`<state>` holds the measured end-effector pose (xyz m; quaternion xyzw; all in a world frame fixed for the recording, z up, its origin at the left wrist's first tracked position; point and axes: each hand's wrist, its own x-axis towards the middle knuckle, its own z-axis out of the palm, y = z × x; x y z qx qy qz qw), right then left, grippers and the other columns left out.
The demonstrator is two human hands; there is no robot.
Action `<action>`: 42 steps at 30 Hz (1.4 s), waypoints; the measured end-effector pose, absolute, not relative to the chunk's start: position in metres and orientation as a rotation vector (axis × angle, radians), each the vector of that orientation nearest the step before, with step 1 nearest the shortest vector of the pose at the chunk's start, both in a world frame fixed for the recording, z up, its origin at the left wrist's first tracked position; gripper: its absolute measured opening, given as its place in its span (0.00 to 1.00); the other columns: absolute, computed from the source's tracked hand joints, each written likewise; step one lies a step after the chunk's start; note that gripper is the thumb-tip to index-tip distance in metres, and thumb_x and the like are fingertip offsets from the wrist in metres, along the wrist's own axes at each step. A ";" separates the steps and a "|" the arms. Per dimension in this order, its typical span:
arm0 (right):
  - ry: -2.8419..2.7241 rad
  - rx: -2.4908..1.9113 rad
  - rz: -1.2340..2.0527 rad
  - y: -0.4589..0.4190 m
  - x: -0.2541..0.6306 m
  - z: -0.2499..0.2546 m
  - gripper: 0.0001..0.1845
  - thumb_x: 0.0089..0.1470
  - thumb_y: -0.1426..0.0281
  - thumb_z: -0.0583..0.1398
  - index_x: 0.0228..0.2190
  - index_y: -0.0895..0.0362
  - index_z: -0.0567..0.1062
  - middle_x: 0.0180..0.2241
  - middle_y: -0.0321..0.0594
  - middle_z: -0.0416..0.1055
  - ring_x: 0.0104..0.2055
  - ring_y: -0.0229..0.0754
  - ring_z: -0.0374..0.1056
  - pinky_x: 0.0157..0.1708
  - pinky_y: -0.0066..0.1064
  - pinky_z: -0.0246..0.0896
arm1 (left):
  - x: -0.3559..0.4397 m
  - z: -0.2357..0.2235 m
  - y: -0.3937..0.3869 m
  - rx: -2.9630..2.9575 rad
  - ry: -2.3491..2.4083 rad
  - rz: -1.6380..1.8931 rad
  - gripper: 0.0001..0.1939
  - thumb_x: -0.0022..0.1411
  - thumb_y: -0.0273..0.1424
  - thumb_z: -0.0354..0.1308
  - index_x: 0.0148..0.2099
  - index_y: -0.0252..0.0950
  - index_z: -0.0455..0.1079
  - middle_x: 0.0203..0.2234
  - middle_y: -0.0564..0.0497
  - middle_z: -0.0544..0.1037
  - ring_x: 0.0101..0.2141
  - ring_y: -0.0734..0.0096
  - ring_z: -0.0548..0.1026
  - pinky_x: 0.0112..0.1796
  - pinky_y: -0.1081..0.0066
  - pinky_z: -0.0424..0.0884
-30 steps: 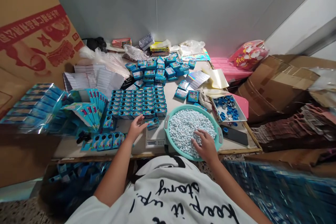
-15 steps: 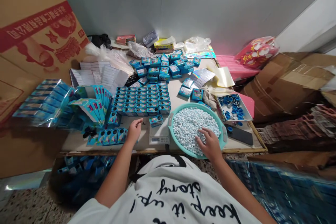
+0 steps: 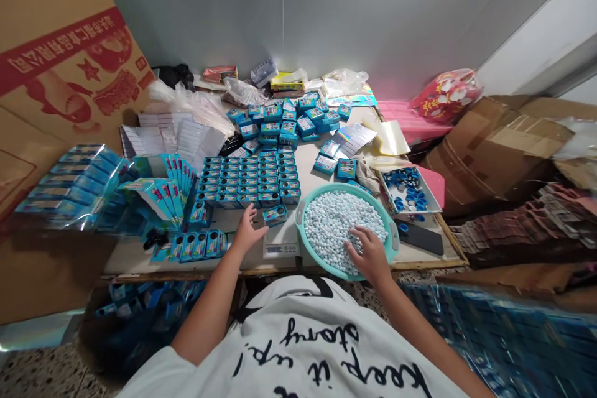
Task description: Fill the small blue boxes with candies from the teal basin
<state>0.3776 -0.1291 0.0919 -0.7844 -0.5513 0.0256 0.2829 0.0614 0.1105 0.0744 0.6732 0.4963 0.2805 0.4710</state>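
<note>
My left hand [image 3: 247,230] hovers over the table with fingers spread, holding nothing, just left of a small blue box [image 3: 275,214] that sits on a little white scale [image 3: 280,244]. My right hand [image 3: 368,253] lies in the teal basin [image 3: 392,233], fingers curled down into the heap of small pale blue pellets [image 3: 336,224]. What the fingers hold is hidden. Behind the scale stands a neat block of blue boxes [image 3: 249,180] in rows.
A loose pile of blue boxes [image 3: 289,118] lies further back, blue cartons [image 3: 158,189] to the left, a white tray of blue caps [image 3: 408,189] and a dark phone [image 3: 420,237] to the right. Cardboard boxes [image 3: 494,143] flank the table on the right.
My left hand drew back from the box on the scale, then opened and reached toward it again. My right hand stayed in the pellets, shifting slightly. The view swayed a little.
</note>
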 end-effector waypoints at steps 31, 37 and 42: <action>-1.451 -2.080 0.052 -0.129 0.380 0.091 0.19 0.58 0.59 0.58 0.48 0.53 0.74 0.51 0.48 0.69 0.54 0.53 0.65 0.54 0.49 0.60 | 0.153 0.153 0.084 2.775 0.663 0.408 0.28 0.59 0.21 0.51 0.58 0.50 0.70 0.39 0.45 0.67 0.45 0.56 0.63 0.50 0.57 0.63; -1.448 -2.085 0.045 -0.130 0.380 0.089 0.20 0.58 0.59 0.58 0.49 0.53 0.74 0.51 0.48 0.70 0.54 0.53 0.65 0.54 0.49 0.60 | 0.154 0.154 0.083 2.832 0.694 0.306 0.30 0.58 0.20 0.50 0.60 0.49 0.68 0.41 0.44 0.67 0.45 0.55 0.63 0.46 0.59 0.65; -1.446 -2.091 0.046 -0.130 0.380 0.090 0.19 0.58 0.59 0.58 0.48 0.53 0.74 0.51 0.48 0.70 0.54 0.53 0.65 0.54 0.49 0.60 | 0.143 0.152 0.081 2.725 0.798 0.465 0.29 0.58 0.24 0.55 0.62 0.48 0.66 0.41 0.45 0.69 0.45 0.57 0.66 0.46 0.61 0.67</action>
